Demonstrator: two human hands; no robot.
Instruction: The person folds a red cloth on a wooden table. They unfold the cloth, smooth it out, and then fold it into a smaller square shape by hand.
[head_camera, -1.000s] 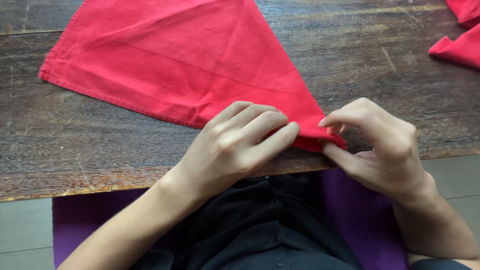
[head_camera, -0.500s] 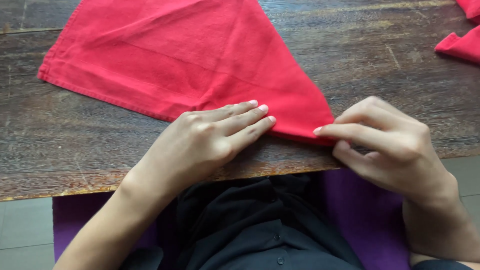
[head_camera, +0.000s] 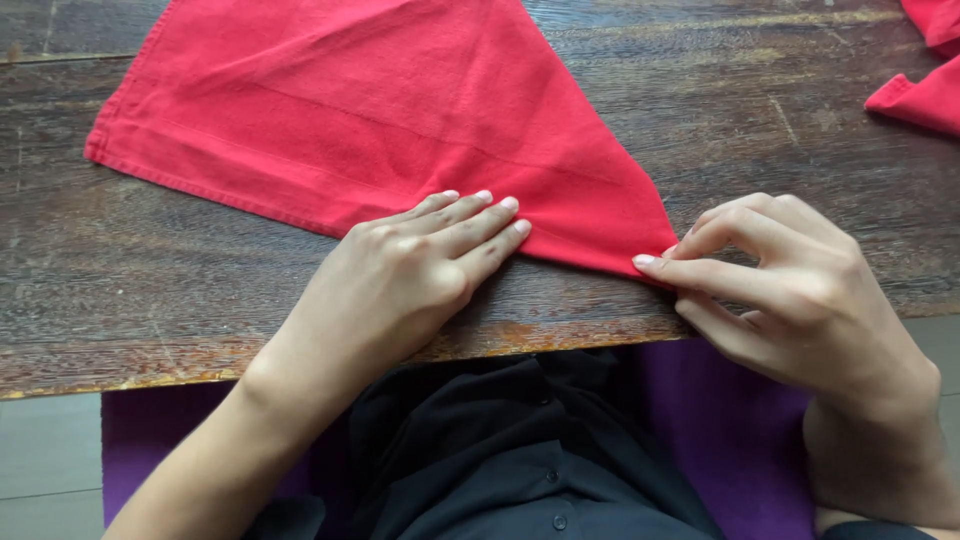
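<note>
A red cloth (head_camera: 380, 110), folded into a triangle, lies flat on a dark, worn wooden table (head_camera: 150, 290). Its broad hemmed edge runs along the left, and its sides narrow to a point at the near right, close to the table's front edge.

The left hand (head_camera: 400, 275) lies palm down at the cloth's near edge, left of that point. Its fingers (head_camera: 480, 215) are stretched out flat and held together, with the tips resting on the red fabric and the heel of the hand on bare wood just below the hem. It presses rather than grips: nothing is closed inside it.

The right hand (head_camera: 780, 280) is at the cloth's pointed corner. Thumb and forefinger meet in a pinch right at the tip of the fabric, the other fingers curled above; the wrist hangs past the table's front edge.

Far to the right of the cloth, at the upper corner of the view, more red fabric (head_camera: 925, 85) lies crumpled on the table, well apart from both hands.

Below the table's edge, nearer than the cloth, a black buttoned shirt (head_camera: 500, 450) shows over a purple seat cover (head_camera: 730, 430).
</note>
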